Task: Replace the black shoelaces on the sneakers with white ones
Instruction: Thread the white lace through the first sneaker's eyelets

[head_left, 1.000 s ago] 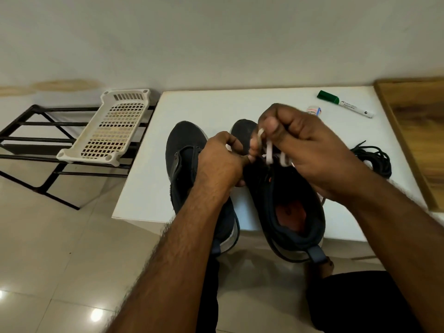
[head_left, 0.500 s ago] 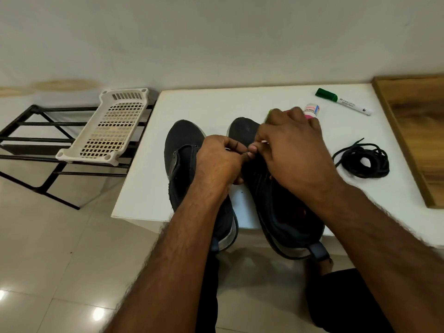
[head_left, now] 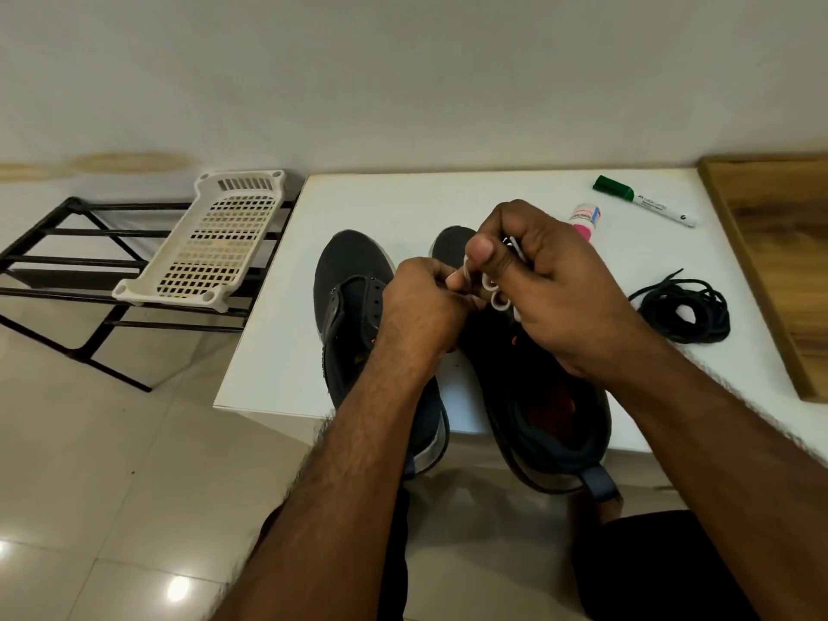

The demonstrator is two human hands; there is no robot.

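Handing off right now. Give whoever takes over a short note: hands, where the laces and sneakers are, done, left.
Right hand grips the bunched white shoelace above the right sneaker. Left hand pinches its end.
Both sneakers lie on the white table; the left sneaker shows empty eyelets.
Done: black shoelaces removed, coiled on the table.
Left: thread white laces into both.

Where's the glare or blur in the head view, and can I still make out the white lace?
Head view: glare only on the floor tiles, lower left; wide-angle bending curves the table edge; forearms blur near the bottom. The white shoelace reads clearly, pinched between left hand and right hand; the right sneaker is dark, so its eyelets don't show.
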